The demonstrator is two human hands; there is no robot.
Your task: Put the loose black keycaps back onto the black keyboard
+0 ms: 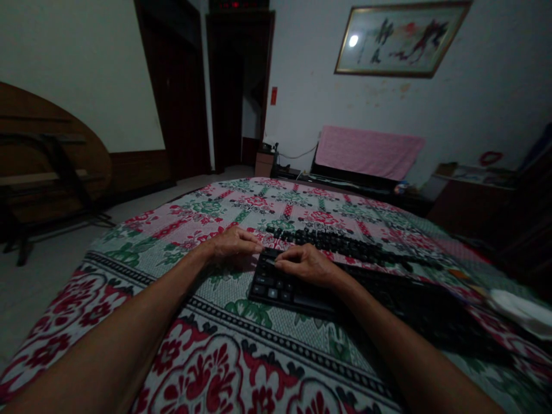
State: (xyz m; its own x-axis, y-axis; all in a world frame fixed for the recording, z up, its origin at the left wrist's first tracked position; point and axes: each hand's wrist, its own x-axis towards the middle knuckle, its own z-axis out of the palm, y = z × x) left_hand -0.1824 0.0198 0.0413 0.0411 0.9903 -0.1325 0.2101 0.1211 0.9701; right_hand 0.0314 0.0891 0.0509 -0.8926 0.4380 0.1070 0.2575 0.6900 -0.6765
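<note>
Black keyboard [272, 293] lies on patterned cloth [215, 351], partly hidden by right forearm [379, 328]; right end too dark to read. Long axis left to right, right end slanting nearer wearer; space-bar edge faces wearer. Right hand [308, 264] over keyboard's left end, fingertips bunched; left hand [235, 241] at far-left corner, fingers curled; cannot tell whether hands grip anything. Loose black keys [336, 240] beyond keyboard, indistinct.

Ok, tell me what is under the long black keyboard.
Under the keyboard is a red, green and white floral cloth, seen around its edges; whatever lies directly beneath is covered.
</note>
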